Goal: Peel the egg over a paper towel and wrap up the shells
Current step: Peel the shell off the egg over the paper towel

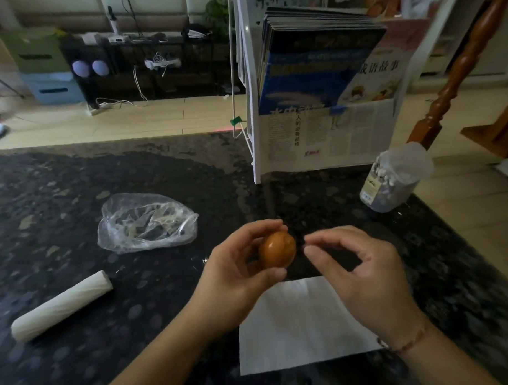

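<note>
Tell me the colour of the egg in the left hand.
Orange-brown, glossy egg; clearest in the head view.

Person, two bare forearms and hands in view, no sleeves visible up to the frame edge. Left hand (232,275): no ring, watch or band visible; nails short and unpainted. Right hand (368,271): short plain nails, and on the wrist one thin bracelet (406,343), a slim reddish-pink cord or chain with small beads or links, detail too blurred to tell.
</note>
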Demonstrator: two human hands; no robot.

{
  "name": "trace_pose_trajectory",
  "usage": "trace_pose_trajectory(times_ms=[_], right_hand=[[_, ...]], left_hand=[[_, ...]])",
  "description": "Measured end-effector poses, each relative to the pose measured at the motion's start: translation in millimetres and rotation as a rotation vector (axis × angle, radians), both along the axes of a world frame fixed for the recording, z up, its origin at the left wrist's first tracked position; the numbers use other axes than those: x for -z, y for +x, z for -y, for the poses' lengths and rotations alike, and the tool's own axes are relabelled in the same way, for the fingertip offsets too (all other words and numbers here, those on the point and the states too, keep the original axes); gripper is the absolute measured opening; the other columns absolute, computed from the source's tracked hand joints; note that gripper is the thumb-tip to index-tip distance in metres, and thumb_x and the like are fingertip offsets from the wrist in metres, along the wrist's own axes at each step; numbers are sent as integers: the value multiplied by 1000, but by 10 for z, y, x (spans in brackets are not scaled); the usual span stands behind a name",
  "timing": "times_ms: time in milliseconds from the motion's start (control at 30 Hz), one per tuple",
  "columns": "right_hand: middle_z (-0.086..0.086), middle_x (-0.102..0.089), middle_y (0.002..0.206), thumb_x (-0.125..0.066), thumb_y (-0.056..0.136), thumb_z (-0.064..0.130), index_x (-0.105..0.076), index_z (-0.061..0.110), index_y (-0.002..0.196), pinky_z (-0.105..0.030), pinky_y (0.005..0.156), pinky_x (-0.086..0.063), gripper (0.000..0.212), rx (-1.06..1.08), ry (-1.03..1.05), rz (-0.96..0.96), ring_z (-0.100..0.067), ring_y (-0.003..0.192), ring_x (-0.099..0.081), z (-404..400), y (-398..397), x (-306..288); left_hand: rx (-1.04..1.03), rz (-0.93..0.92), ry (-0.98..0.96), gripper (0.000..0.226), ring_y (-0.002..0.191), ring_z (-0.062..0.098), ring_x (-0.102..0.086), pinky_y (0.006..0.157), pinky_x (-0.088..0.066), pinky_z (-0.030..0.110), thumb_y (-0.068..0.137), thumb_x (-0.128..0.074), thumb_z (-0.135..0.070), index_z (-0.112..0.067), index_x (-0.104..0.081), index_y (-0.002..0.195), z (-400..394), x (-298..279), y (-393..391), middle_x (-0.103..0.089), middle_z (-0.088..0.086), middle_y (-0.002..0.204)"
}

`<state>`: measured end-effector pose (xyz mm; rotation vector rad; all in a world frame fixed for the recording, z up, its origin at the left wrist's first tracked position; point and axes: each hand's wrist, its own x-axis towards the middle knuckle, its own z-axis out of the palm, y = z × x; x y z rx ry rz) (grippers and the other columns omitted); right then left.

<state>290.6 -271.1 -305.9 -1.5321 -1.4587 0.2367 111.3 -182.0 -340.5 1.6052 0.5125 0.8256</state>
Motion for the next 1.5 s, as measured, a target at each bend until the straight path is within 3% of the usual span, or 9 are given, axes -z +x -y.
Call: trace_pose_trajectory(times_ms=[133,367,533,633,767,933,1200,1433,1500], right_hand=[[15,-69,92,-65,85,38,-74,23,95,-15,82,-49,21,-51,79,236,-1,91,-63,93,-2,-50],[8,-73,91,-65,84,34,-76,19,94,-36,73,-55,21,-18,84,320,-6,85,-66,133,-11,-32],[8,-74,89,-58,88,38,-76,20,92,-36,69,-54,26,-19,75,398,-8,82,-67,120,16,2],[3,-74,86,-59,91,29,-75,15,89,-37,65,-51,22,0,130,611,-15,77,-68,101,41,37],[-2,-73,83,-54,94,25,-73,13,88,-39,64,-51,23,30,174,781,-19,71,-67,78,45,25],[1,-67,77,-50,91,28,-68,16,81,-36,58,-50,24,5,72,749,-17,63,-62,91,-10,51],[18,-55,80,-44,94,38,-57,32,88,-28,60,-51,16,-95,-135,348,-9,72,-58,161,70,140],[16,-66,102,-49,96,27,-68,33,108,-25,73,-44,23,-233,-347,610,-9,95,-56,270,72,276],[19,-66,101,-48,95,41,-67,37,109,-25,73,-45,24,-226,-381,604,-5,96,-53,271,82,267]], left_hand=[[11,-35,8,53,123,22,-59,95,-55,39,78,-78,-7,-34,-62,122,68,5,-4,-63,-3,129],[47,-55,0,51,124,21,-59,97,-53,38,78,-77,-18,-33,-62,125,131,-24,-26,-64,-4,129],[79,-105,-11,52,126,20,-58,99,-52,41,80,-75,-34,-39,-59,128,138,-28,-50,-62,-5,132],[39,-88,-41,51,122,22,-60,98,-52,42,78,-77,-37,-36,-60,127,162,-26,-31,-64,-2,129],[31,-87,-71,45,119,18,-63,92,-54,31,79,-75,-39,-37,-61,123,171,-36,-15,-66,-7,125],[71,-91,-132,39,116,20,-63,87,-54,27,83,-72,-35,-33,-64,121,212,-25,-69,-66,-3,122],[87,58,-375,41,112,26,-62,81,-52,30,85,-59,-22,-25,-66,125,225,58,-144,-63,8,128],[102,153,-531,43,97,28,-62,74,-49,34,88,-49,-22,-18,-63,128,229,62,-158,-63,13,123],[111,182,-585,40,87,28,-59,70,-45,33,87,-48,-22,-17,-64,123,260,49,-133,-64,15,115]])
